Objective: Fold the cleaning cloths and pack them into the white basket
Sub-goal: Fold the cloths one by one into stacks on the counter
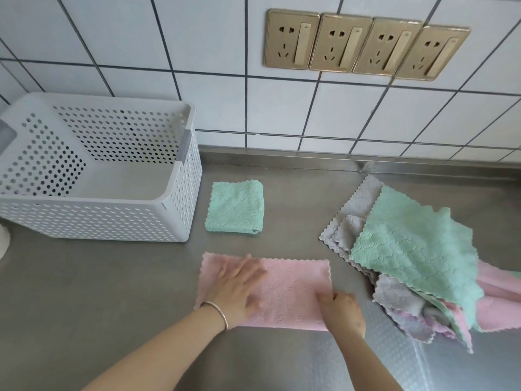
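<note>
A pink cloth (293, 289), folded in half into a wide strip, lies on the steel counter in front of me. My left hand (239, 289) rests flat on its left part, fingers straight. My right hand (342, 310) grips the strip's right edge near the front corner. A green cloth (235, 206), folded into a small square, lies beyond the pink one. The white perforated basket (180, 198) stands at the left with nothing visible inside. A loose pile of unfolded cloths (417, 255), green, grey and pink, lies at the right.
The steel counter (112, 292) meets a white tiled wall (225, 80) at the back. Several gold-coloured sockets (366, 43) are set in the wall above the pile. A white object (2, 244) shows at the far left edge.
</note>
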